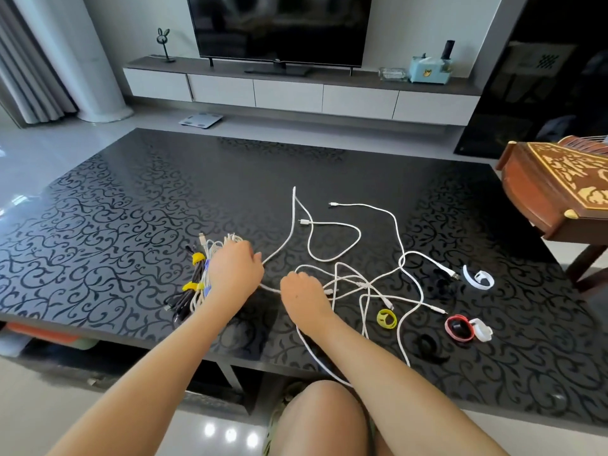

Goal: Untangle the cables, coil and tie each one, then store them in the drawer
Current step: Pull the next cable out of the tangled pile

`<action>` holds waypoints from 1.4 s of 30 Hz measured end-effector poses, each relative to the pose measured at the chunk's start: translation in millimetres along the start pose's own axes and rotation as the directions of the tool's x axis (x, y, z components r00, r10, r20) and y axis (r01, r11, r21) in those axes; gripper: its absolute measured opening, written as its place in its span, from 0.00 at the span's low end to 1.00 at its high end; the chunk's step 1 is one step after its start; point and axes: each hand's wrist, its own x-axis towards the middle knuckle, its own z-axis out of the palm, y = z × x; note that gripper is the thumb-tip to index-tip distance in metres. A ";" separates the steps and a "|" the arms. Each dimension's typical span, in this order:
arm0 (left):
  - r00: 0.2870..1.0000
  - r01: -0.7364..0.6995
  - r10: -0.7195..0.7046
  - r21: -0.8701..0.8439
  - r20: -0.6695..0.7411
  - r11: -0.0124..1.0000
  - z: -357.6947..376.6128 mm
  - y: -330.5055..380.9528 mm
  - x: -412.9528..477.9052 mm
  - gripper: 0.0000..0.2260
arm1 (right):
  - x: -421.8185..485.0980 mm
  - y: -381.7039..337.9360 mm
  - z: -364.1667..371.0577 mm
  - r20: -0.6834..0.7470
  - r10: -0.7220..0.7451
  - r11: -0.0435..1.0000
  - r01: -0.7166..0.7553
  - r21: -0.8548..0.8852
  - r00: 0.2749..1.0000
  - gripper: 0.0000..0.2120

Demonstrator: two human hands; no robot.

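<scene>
Black glossy tabletop point(131, 209) with a scroll pattern, seen from above by a seated person; one bare knee point(322, 419) shows below its near edge. Left hand point(235, 271) lies back-up at the near-left of the work area, fingers curled down, thumb side closed on a white cable point(270, 289). That cable rises away from the hand toward the far side, and a short stretch of it spans to the right hand point(304, 297). Right hand is just beside the left, knuckles up, fingers curled down over the same cable; fingertips hidden, so cannot tell how firm the hold is. To the right of both hands a tangle of white cables point(399, 261) sprawls in loose crossing loops, with one strand trailing off the near edge. Touching the left hand's outer side are a white coil point(210, 255) with a bluish tie and, beside it, a black bundle point(194, 281) bound with two yellow ties. Loose ties lie at the near right: yellow tie point(386, 319), red tie point(459, 329) touching a white one, another white tie point(478, 278) farther back, and dark ones hard to read. Across the room a low cabinet with drawers point(289, 93) sits under a television point(279, 24).
</scene>
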 end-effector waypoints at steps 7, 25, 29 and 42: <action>0.972 0.091 0.060 -0.602 0.227 0.793 -19.0 49.1 -13.1 0.22 | -10.3 38.9 -36.0 -0.255 0.385 0.723 -0.119 0.681 0.887 0.09; 0.738 -0.357 0.660 -0.747 0.142 0.560 -154.1 136.2 -62.4 0.11 | -88.7 111.4 -135.6 -0.350 0.467 0.638 -0.035 0.769 0.812 0.25; 0.630 -0.282 0.776 -0.921 0.033 0.268 -200.3 147.9 -82.9 0.11 | -78.7 109.1 -145.7 -0.304 0.360 0.615 0.021 0.789 0.882 0.11; 0.938 -0.228 0.297 -0.962 -0.177 0.149 -234.5 117.0 -16.2 0.12 | -73.9 157.1 -231.4 -0.181 0.176 -0.185 0.213 0.959 0.968 0.09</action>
